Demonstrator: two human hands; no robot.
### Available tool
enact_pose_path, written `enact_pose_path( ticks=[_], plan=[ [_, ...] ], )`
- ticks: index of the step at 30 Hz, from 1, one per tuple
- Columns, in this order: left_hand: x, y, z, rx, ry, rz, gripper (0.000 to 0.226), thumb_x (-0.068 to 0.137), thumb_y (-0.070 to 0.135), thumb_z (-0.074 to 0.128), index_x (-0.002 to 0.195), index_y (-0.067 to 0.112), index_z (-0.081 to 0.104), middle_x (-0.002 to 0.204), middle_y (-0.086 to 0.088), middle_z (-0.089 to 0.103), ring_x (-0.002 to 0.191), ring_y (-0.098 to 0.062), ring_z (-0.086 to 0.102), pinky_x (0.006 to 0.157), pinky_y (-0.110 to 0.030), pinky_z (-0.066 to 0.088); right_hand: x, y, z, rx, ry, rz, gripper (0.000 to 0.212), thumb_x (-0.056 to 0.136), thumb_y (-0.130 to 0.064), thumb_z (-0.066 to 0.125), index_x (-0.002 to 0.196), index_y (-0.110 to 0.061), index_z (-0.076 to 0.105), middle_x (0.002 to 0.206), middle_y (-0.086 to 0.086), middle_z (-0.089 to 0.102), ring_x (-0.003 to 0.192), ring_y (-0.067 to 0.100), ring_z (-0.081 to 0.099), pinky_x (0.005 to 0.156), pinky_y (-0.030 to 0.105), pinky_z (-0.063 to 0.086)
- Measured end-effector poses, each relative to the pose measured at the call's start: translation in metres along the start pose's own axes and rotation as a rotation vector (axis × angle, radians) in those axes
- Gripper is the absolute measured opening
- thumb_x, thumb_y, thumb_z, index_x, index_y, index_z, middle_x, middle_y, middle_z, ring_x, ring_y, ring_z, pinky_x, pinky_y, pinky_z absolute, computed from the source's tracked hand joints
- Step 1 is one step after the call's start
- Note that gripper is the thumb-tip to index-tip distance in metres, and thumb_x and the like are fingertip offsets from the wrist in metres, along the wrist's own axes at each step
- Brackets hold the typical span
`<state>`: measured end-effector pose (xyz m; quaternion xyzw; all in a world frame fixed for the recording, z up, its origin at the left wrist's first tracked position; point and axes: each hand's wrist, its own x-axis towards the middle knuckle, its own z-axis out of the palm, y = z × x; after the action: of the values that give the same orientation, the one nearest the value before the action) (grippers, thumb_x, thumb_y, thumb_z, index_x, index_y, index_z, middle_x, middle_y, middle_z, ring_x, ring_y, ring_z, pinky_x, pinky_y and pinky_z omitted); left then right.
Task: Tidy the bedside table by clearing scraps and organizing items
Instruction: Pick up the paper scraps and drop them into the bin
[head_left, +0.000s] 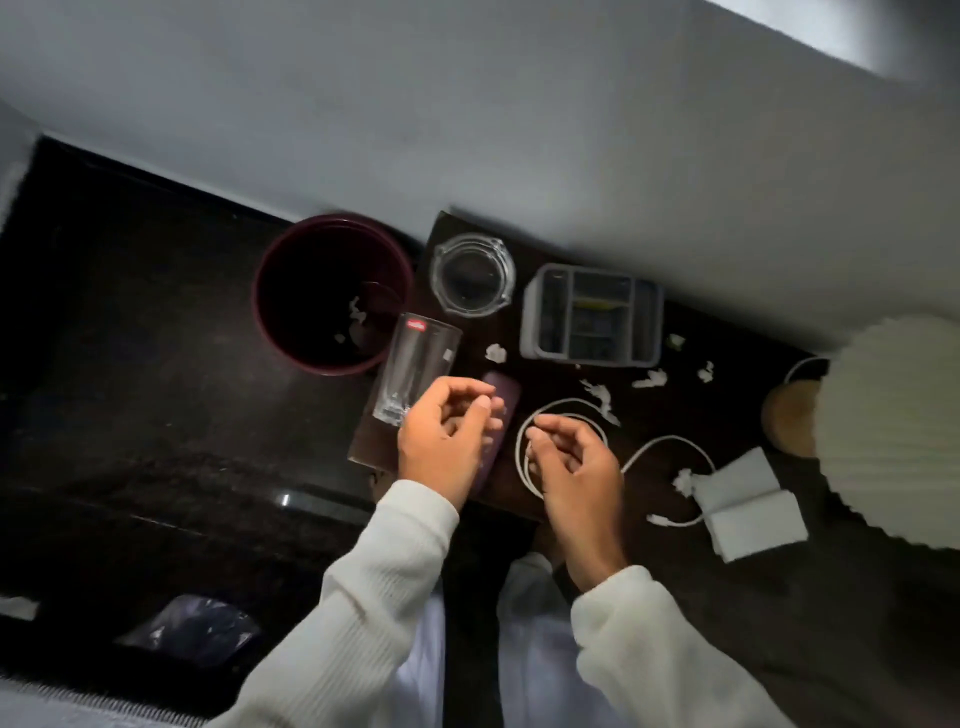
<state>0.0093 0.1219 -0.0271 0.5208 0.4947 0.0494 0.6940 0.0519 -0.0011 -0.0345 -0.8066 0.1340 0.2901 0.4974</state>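
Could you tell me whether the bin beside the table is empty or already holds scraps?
Not empty: a few white scraps lie inside the bin, low against its dark interior.

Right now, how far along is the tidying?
Done: some white scraps lie in the bin. In hand: the left hand and right hand hover by the coiled cable; I cannot tell if either holds anything. Left: several loose scraps on the table, and the cable unsorted.

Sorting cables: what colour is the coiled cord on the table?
White: the thin coiled cord shows best in the head view.
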Motion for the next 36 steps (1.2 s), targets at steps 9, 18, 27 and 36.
enact_pose_path(
  ticks=[9, 18, 27, 36],
  plan=[
    [-0.01, -0.05, 0.084, 0.519, -0.05, 0.132, 0.01, 0.087, 0.011, 0.062, 0.09, 0.019, 0.068, 0.085, 0.003, 0.073, 0.074, -0.014, 0.066, 0.069, -0.009, 0.042, 0.054, 0.04, -0.066, -0.291, 0.15, -0.063, 0.02, 0.092, -0.016, 0.065, 0.111, -0.015, 0.065, 0.108, 0.002, 0.068, 0.077, -0.005, 0.06, 0.06, -0.001, 0.043],
    [0.013, -0.055, 0.113, 0.622, -0.044, 0.127, 0.014, 0.089, 0.01, 0.06, 0.099, 0.015, 0.069, 0.101, 0.0, 0.073, 0.089, -0.012, 0.064, 0.076, -0.011, 0.04, 0.102, 0.031, -0.061, -0.562, 0.057, -0.217, 0.032, 0.09, -0.026, 0.067, 0.119, -0.014, 0.065, 0.119, 0.01, 0.062, 0.105, 0.027, 0.063, 0.088, 0.042, 0.054],
    [0.013, -0.056, 0.118, 0.578, -0.031, 0.164, 0.025, 0.089, 0.008, 0.061, 0.113, 0.013, 0.066, 0.111, -0.001, 0.071, 0.098, -0.009, 0.063, 0.075, 0.0, 0.041, 0.104, 0.03, -0.067, -0.552, 0.045, -0.274, 0.019, 0.093, -0.024, 0.063, 0.107, -0.014, 0.07, 0.11, 0.008, 0.067, 0.098, 0.023, 0.064, 0.081, 0.029, 0.053],
    [-0.001, -0.046, 0.091, 0.239, -0.122, 0.096, 0.02, 0.089, 0.029, 0.064, 0.107, 0.03, 0.074, 0.102, 0.005, 0.076, 0.102, -0.014, 0.07, 0.096, -0.044, 0.054, 0.055, 0.009, -0.064, -0.27, -0.034, -0.408, 0.017, 0.088, -0.009, 0.069, 0.104, -0.015, 0.071, 0.099, -0.001, 0.069, 0.084, 0.0, 0.065, 0.07, 0.007, 0.051]
  ],
)
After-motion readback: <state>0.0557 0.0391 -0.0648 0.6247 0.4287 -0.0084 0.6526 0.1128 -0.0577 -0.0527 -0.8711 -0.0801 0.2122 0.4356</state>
